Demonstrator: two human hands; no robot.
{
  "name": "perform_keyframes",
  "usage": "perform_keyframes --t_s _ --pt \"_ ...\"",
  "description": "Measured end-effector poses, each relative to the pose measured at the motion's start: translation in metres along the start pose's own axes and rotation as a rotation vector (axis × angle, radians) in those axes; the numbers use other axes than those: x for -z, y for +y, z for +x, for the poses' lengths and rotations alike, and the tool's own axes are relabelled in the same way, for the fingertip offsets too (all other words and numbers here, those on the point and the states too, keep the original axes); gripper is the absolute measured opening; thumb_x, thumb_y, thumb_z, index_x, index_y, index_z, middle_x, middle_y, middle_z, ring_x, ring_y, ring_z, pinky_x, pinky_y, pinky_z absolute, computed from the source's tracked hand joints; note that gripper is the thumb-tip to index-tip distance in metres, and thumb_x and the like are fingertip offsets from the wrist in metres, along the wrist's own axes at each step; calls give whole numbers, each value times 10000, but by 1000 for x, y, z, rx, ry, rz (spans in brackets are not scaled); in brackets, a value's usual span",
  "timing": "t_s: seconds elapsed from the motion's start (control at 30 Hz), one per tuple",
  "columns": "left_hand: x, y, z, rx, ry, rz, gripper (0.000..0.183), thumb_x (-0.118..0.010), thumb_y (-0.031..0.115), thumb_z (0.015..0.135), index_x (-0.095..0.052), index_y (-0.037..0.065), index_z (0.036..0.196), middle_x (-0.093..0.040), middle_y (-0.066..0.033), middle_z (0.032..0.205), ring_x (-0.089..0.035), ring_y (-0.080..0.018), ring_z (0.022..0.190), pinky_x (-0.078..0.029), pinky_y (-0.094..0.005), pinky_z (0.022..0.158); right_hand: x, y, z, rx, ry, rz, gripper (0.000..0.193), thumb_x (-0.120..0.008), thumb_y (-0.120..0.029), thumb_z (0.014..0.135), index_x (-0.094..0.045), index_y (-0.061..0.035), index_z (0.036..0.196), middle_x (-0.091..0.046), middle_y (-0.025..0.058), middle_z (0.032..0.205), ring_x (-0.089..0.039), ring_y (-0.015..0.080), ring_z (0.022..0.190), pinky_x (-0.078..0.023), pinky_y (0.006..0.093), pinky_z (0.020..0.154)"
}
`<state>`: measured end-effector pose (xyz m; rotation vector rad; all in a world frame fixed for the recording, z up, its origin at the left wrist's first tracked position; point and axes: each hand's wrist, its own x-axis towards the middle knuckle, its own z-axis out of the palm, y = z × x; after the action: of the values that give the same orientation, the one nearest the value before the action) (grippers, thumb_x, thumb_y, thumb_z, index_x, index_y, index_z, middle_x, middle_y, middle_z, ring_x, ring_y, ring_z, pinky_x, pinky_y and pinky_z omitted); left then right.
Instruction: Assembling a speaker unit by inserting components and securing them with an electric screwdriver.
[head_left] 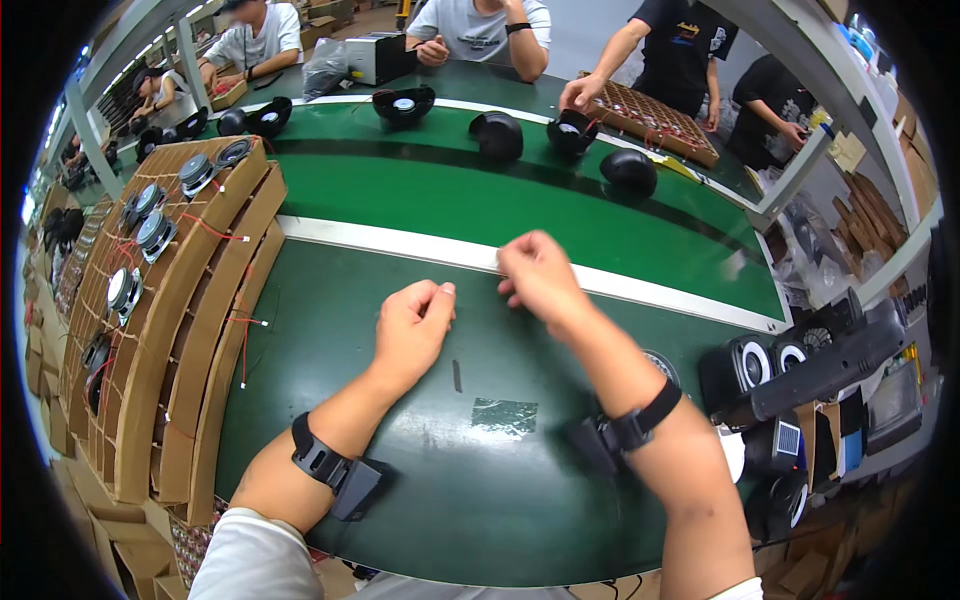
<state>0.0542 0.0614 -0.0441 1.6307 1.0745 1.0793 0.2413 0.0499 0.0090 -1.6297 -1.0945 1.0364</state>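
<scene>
While a dark green worktable [430, 490] fills the foreground, a brighter green conveyor belt [400, 195] crosses behind it, edged on the near side by a white rail [400, 240]. Stacked cardboard trays [178, 330] stand at left. Black rounded housings [498, 137] sit along the belt's far part. The right hand [540, 275], blurred, has curled fingers over the white rail; the left hand [412, 325] is loosely closed above the worktable; whether either holds anything cannot be told. Round speakers [155, 235] occupy the uppermost tray; a dark strip [457, 376] lies nearer the body than the left hand
</scene>
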Motion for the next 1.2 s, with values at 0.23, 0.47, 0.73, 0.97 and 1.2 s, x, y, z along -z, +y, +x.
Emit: perform_keyframes --t_s 0.23,0.47,0.73,0.97,1.2 --pt "-8 10 -4 17 21 27 351 -605 224 982 -604 22 696 -549 4 585 -483 -58 573 -387 -257 520 72 10 153 51 452 -421 546 -665 -316 797 -574 -2 1235 -635 243 1227 -608 377 1161 -470 426 989" --pt "4 21 -5 76 64 126 352 -630 306 948 -593 51 708 -491 -71 570 -450 -148 528 -394 -334 515 72 0 261 183 506 -749 806 -703 -483 791 -372 -232 1481 -598 207 1337 -586 389 1223 -461 443 1027" --pt "3 19 -3 -111 64 57 350 -603 237 938 -507 37 668 -532 -137 628 -509 -334 564 -379 -437 529 110 40 344 181 629 -911 724 -731 -592 752 -470 -116 1230 -677 184 1141 -646 392 1079 -483 469 937" --pt "5 31 -2 -46 -27 104 333 -593 228 931 -502 23 685 -565 -142 656 -560 -380 629 -433 -481 584 140 40 282 233 664 -762 602 -765 -548 744 -587 -52 1034 -674 180 1034 -644 363 973 -483 424 873" --pt "-2 18 -9 9 87 58 229 -636 246 923 -608 61 791 -579 -62 665 -530 -214 576 -435 -362 553 72 -9 77 175 241 -287 329 -772 -266 818 -489 -97 822 -495 -25 765 -450 62 707 -353 241 615"
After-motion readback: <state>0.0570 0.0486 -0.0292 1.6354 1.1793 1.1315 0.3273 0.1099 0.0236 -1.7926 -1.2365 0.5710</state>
